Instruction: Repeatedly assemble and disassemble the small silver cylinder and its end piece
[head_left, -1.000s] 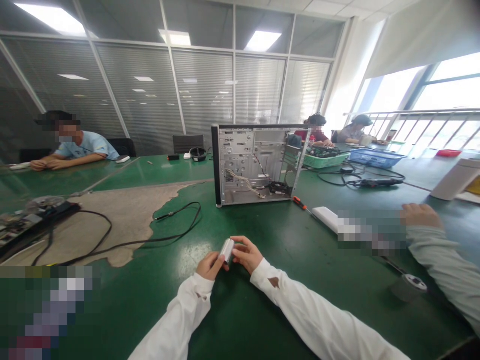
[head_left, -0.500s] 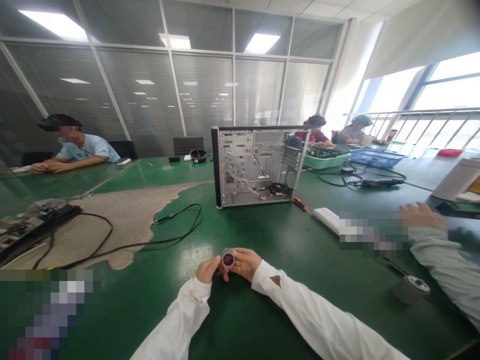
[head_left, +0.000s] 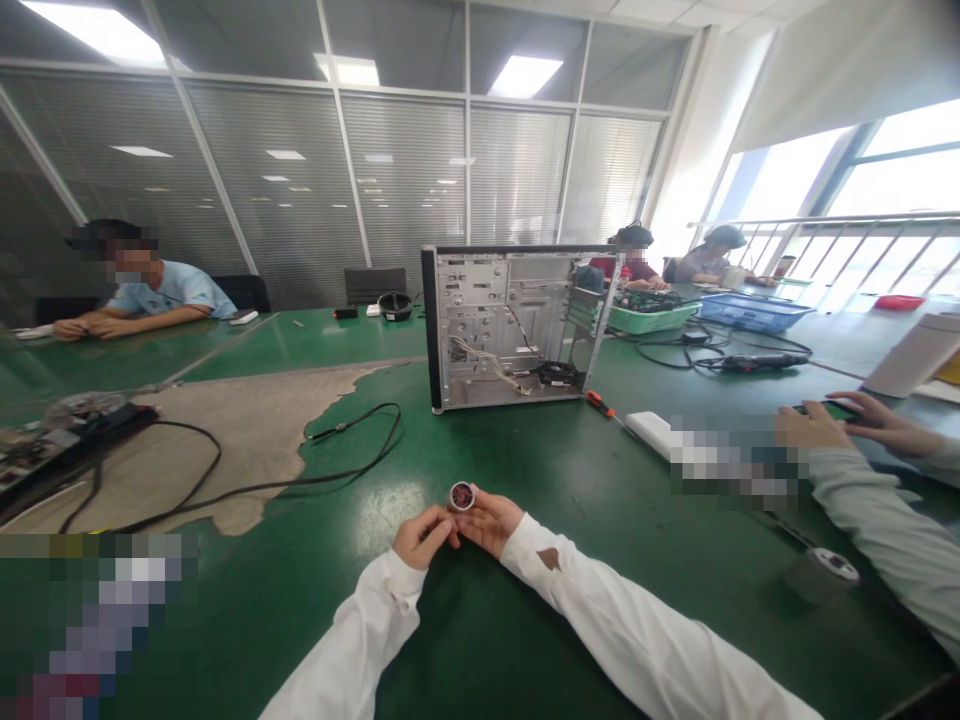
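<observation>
In front of me over the green table [head_left: 420,440], a small round container [head_left: 461,497] with a pale rim is tilted so that its mouth faces me. Dark reddish bits lie inside it, too small to name. My right hand [head_left: 492,522] holds this container at its fingertips, the palm partly turned up. Just to the left and slightly lower, my left hand [head_left: 422,538] is closed with thumb and fingers together. What it pinches, if anything, does not show. Beyond both hands stands an open computer case [head_left: 491,285] with loose cables and a dark fan inside.
An orange-handled screwdriver [head_left: 600,404] lies beside the case, near a white box [head_left: 649,434]. A black cable [head_left: 285,487] crosses the left side. At right, a neighbour's hands [head_left: 821,425] hold a dark object. Green [head_left: 651,318] and blue [head_left: 754,311] baskets stand farther back.
The container has risen slightly and tilted, showing its contents more plainly. My left hand has come away from its side, fingers drawn together. The neighbour's second hand has come into view.
</observation>
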